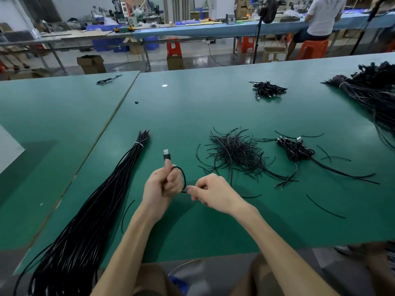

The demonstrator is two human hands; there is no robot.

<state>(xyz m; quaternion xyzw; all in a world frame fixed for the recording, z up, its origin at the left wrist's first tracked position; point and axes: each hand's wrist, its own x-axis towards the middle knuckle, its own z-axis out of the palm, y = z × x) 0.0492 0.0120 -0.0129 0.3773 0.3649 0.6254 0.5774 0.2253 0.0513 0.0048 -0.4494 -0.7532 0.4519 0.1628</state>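
Above green table (213,107) | left hand (162,186) fisted round USB cable (167,155), plug upward | right hand (210,192) pinching its loop

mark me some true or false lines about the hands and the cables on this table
1. The left hand grips a black cable with its USB plug pointing up. True.
2. The right hand is open and holds nothing. False: the right hand pinches the cable's loop.
3. The long cable bundle lies left of both hands. True.
4. The pile of short black wires sits left of that bundle. False: the pile lies beyond and right of the hands.
5. The bundle is bound with a red tie. False: a white tie binds it near its far end.
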